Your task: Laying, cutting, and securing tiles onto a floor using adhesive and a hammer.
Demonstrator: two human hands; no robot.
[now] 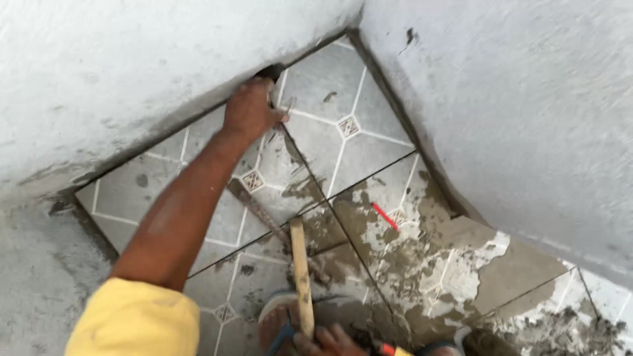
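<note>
The person's left hand [249, 109] reaches far out to the corner where the grey tile floor [343, 142] meets the rough wall [132, 59]. Its fingers are closed around a small dark tool [271, 71] and press it into the gap along the wall. The tool sits right at the wall's foot, likely because that is where the edge of the tile needs work. Most of the tool is hidden by the hand, so what kind it is cannot be told.

The right hand [330, 341] is low down, close to the person's body and far from the wall corner. Its fingers are curled on the end of a wooden stick [301, 273]. The stick points up across the tiles toward the corner, likely kept ready there.

Wet grey mud [409, 264] covers the tiles on the side away from the left hand. A small red bit [384, 216] lies in that mud. A foot in a sandal [273, 326] stands just beside the stick.

The corner is tight, with walls on two sides. The tiles near the left arm are cleaner and give more room to move.
</note>
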